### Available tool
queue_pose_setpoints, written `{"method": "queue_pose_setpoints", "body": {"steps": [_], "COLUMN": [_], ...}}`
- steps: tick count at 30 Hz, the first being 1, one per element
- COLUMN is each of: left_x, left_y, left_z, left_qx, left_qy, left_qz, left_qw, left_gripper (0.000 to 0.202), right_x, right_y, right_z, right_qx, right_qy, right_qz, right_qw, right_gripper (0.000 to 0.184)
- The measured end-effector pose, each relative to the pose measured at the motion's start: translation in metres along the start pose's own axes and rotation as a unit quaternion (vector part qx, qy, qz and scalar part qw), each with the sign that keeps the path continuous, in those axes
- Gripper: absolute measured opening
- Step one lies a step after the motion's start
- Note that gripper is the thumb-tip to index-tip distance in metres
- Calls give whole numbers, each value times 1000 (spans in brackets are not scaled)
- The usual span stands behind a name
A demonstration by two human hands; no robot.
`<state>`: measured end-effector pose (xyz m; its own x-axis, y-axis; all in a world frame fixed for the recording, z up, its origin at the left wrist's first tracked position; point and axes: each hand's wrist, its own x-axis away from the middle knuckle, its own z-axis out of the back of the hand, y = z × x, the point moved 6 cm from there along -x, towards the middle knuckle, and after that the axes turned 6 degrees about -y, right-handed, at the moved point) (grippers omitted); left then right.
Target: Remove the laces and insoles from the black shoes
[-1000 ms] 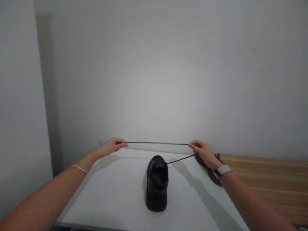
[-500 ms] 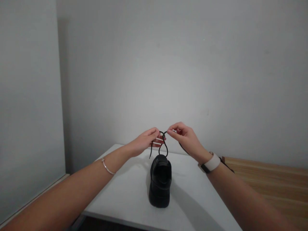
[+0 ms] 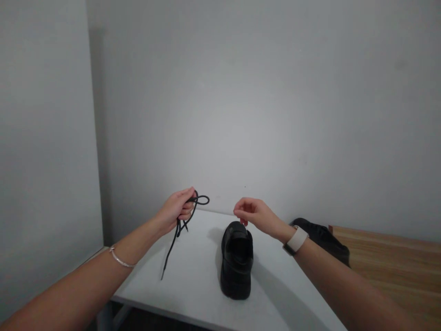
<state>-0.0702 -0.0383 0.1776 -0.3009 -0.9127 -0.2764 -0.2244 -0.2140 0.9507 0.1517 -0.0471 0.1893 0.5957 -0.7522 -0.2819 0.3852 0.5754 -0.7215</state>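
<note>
A black shoelace [image 3: 171, 250] hangs in loops from my left hand [image 3: 175, 209], whose fingers are closed around it above the left part of the white table. One tipped end dangles low, and a small loop sticks out to the right. A black shoe [image 3: 237, 262] stands upright on the table with its heel toward me. Just beyond the shoe's tongue is my right hand [image 3: 257, 214], thumb and fingers curled together. I cannot make out whether anything is between those fingertips, or whether they touch the shoe.
Behind my right wrist lies a second black shoe [image 3: 324, 241], partly covered by my forearm. A wooden surface [image 3: 396, 262] adjoins at the right. The white table [image 3: 193, 285] stands close to a grey wall [image 3: 220, 115], with a pale panel [image 3: 44, 138] at the left.
My left hand has moved left with the shoelace gathered in it. My right hand has let go of the lace and come down near the shoe's tongue. The second shoe shows more.
</note>
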Motion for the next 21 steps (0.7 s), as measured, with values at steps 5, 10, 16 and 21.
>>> {"method": "queue_pose_setpoints", "body": {"steps": [5,10,16,21], "left_x": [23,52,89,101], "left_y": [-46,-85,-99,-116], "left_z": [67,108,137,134], "left_qx": [-116,-218,-501,-655], "left_qy": [93,113,132,71], "left_qz": [34,75,20,42], "left_qw": [988,967,855,751], "left_gripper": [53,58,42,58], "right_x": [17,11,-7,-13], "right_y": [29,35,68,100], "right_z": [-43,-67,-87,-91], "right_qx": [124,269,352,331], "right_qy": [-193,-232,-274,-258], "right_qz": [-50,-54,-95,-131], "right_qw": [972,933,890,898], "right_gripper": [6,27,22,19]}}
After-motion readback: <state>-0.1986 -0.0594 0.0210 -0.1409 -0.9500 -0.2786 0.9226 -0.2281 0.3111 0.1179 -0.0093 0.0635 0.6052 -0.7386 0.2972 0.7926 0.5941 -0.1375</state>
